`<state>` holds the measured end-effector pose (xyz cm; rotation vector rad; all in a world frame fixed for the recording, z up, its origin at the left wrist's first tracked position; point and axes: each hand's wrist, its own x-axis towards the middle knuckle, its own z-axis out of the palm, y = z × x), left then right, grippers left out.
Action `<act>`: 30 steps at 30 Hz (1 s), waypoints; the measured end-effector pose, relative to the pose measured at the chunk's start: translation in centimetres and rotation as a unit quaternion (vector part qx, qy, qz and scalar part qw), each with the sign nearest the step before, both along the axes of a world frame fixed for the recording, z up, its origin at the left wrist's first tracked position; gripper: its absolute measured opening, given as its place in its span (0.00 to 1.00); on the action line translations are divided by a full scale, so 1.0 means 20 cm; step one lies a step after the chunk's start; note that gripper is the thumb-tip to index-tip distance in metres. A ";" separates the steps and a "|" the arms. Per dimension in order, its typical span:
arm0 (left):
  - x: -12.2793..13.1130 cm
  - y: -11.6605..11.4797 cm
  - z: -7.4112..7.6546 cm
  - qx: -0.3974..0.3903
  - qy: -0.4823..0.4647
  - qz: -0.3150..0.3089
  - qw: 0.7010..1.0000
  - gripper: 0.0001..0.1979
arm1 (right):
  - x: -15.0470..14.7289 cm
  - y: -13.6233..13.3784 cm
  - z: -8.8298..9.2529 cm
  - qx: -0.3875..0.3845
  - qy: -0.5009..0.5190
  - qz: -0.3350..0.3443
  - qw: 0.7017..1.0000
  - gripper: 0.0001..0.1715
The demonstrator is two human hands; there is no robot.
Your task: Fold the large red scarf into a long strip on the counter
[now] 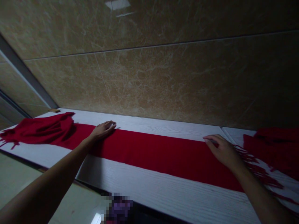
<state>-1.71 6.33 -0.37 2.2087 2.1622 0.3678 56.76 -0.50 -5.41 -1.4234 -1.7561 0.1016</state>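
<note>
A long red fringed scarf (151,152) lies stretched flat across a white wood-grain table (130,177). Its left part is a loose, bunched heap (44,129), and strands of fringe show by my right forearm. My left hand (104,129) rests on the scarf near its far edge, fingers loosely bent and not closed round anything. At the far edge toward the right end, my right hand (220,149) has thumb and forefinger brought together on the cloth. Its other fingers are partly hidden.
More folded red fabric (277,149) lies at the table's right end. Behind the table rises a brown marbled tile wall (149,77). A small brown piece (54,110) sits at the far left corner. Pale floor (77,202) shows below the front edge, beside a pixelated patch.
</note>
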 end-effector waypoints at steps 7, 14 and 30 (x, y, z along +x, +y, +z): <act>0.00 0.00 0.00 -0.008 -0.008 -0.008 1.000 0.38 | 0.00 0.00 0.00 -0.003 -0.001 -0.003 1.000 0.17; -0.01 0.01 -0.01 0.017 -0.023 -0.018 0.999 0.38 | 0.01 0.00 -0.02 0.003 0.012 0.001 1.000 0.17; 0.01 -0.02 0.01 0.007 -0.018 -0.016 1.000 0.39 | 0.02 0.00 -0.02 0.010 0.007 0.008 1.000 0.16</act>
